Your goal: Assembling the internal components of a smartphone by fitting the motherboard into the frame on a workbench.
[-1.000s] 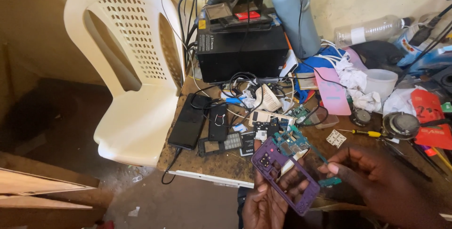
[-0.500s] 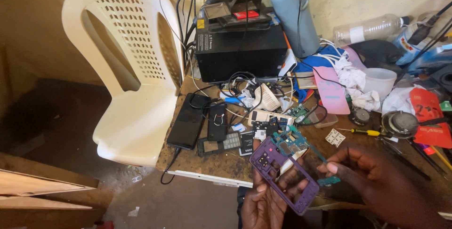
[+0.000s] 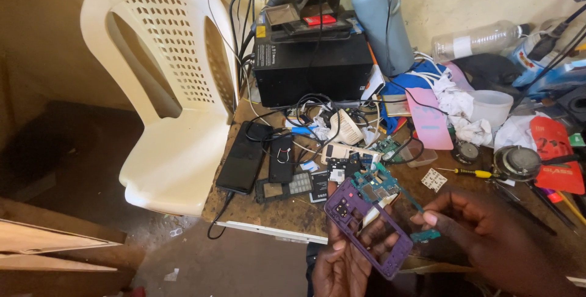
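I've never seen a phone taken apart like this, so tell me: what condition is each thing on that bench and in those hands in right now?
Purple phone frame: stripped hollow, held in the left hand.
Small teal part: pinched by the right hand.
Green circuit board: bare, lying on the table.
Black phone: flat, screen dark.
Plastic bottle: lying on its side.
Blue flask: upright, capped.
White chair: unoccupied.

Purple phone frame (image 3: 368,228); teal circuit board (image 3: 373,182); white lattice-backed plastic chair (image 3: 174,83); black battery box (image 3: 311,68); grey-blue flask (image 3: 381,19).
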